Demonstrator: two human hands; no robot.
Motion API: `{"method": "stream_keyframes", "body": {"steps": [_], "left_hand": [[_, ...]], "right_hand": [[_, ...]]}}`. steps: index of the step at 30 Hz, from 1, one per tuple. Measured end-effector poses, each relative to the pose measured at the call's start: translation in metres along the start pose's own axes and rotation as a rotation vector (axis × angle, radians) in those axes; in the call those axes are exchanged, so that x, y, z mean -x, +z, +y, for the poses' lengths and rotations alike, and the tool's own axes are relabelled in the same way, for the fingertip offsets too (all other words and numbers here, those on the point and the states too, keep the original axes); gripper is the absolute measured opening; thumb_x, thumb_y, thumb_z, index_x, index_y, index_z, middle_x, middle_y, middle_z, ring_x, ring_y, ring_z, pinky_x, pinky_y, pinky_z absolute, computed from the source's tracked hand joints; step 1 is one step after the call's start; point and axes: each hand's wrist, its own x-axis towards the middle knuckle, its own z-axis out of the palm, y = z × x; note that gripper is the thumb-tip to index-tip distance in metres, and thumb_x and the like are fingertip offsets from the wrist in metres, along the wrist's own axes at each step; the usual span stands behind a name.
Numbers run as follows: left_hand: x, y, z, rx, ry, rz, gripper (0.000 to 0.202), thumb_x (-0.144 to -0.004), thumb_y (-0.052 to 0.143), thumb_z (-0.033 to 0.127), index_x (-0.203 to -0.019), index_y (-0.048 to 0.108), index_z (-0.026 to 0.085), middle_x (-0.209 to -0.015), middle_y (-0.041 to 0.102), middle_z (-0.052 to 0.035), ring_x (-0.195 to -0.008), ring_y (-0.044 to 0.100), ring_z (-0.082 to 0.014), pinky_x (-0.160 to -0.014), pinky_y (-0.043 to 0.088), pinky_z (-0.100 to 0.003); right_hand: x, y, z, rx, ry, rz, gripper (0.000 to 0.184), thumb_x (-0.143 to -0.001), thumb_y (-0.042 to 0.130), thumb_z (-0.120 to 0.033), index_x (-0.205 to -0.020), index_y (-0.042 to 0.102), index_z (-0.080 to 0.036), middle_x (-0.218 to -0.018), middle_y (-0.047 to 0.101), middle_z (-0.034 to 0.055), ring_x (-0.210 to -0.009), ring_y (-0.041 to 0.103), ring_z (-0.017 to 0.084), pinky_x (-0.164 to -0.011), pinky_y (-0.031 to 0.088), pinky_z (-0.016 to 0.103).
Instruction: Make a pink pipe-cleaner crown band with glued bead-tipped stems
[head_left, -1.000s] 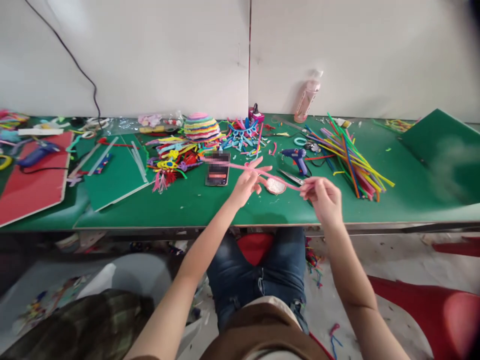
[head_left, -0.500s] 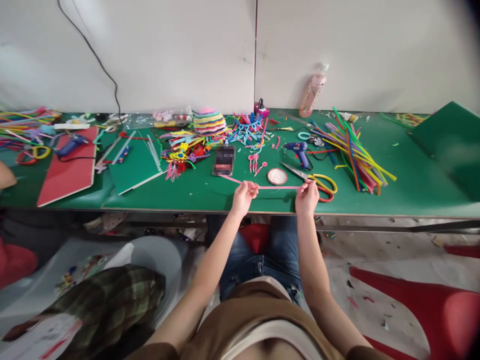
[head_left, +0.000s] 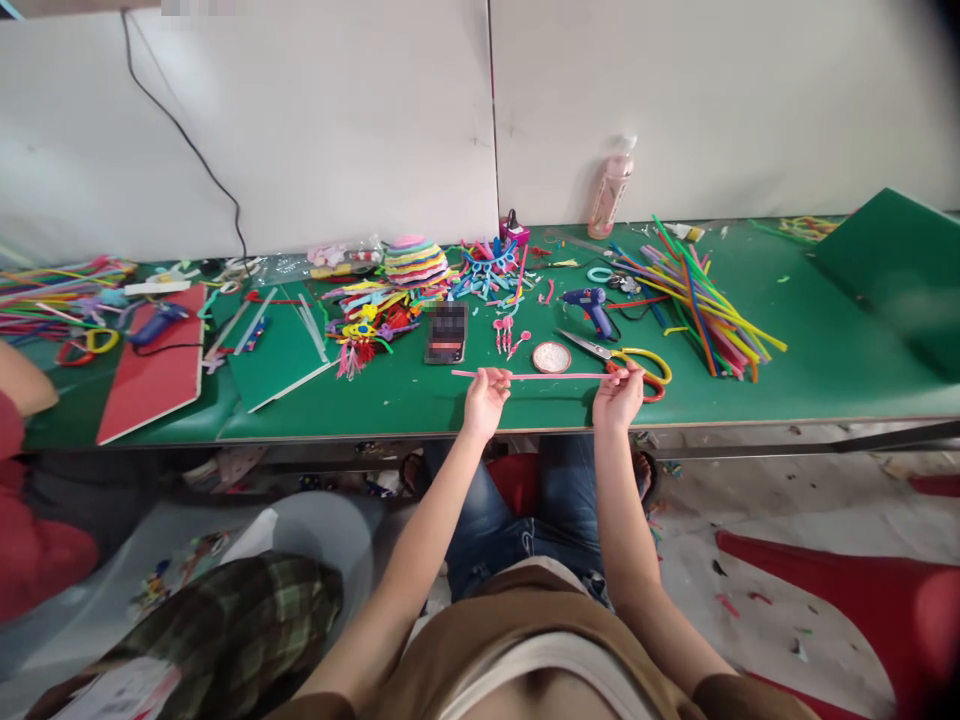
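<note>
A pink pipe cleaner (head_left: 555, 376) is stretched level between my two hands, just above the table's front edge. My left hand (head_left: 489, 398) pinches it, and a short end sticks out to the left. At its other end, my right hand (head_left: 619, 396) is closed on it, beside the handles of the scissors (head_left: 643, 368). Behind the pipe cleaner lies a small round dish of white stuff (head_left: 551, 357). Several small pink pieces with round tops (head_left: 508, 335) lie farther back, near a phone (head_left: 446, 333). The blue glue gun (head_left: 591, 308) rests behind the scissors.
Loose pipe cleaners (head_left: 720, 310) are heaped at the right. A pink bottle (head_left: 611, 190) stands against the wall. Left of me are a striped hat-like piece (head_left: 415, 262), a green board (head_left: 277, 365) and a red board (head_left: 154, 370). Another person's arm (head_left: 22, 380) shows at the far left.
The pipe cleaner's left end has straightened out, having slanted toward the phone before. Both hands keep their grip. The view has shifted and tilted slightly.
</note>
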Motion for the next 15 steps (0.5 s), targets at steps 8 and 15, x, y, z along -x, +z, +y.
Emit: {"method": "stream_keyframes", "body": {"steps": [8, 15], "left_hand": [[-0.001, 0.0, 0.003, 0.011, 0.009, 0.032, 0.033, -0.092, 0.051, 0.041, -0.07, 0.056, 0.018, -0.073, 0.064, -0.0003, -0.064, 0.059, -0.0064, -0.054, 0.04, -0.018], [-0.002, -0.001, 0.002, -0.035, -0.027, 0.027, 0.034, -0.091, 0.053, 0.044, -0.07, 0.056, 0.017, -0.076, 0.065, -0.0011, -0.066, 0.059, -0.0067, -0.056, 0.042, -0.017]], "right_hand": [[0.012, -0.005, 0.001, 0.268, 0.039, -0.414, 0.033, -0.072, 0.071, -0.039, -0.099, 0.064, -0.023, -0.075, 0.065, -0.004, -0.058, 0.055, 0.004, -0.053, 0.044, 0.016], [0.021, -0.006, 0.003, 0.587, 0.032, -0.701, 0.029, -0.076, 0.069, -0.042, -0.093, 0.07, -0.018, -0.064, 0.062, -0.0027, -0.054, 0.053, 0.007, -0.051, 0.044, 0.02]]}}
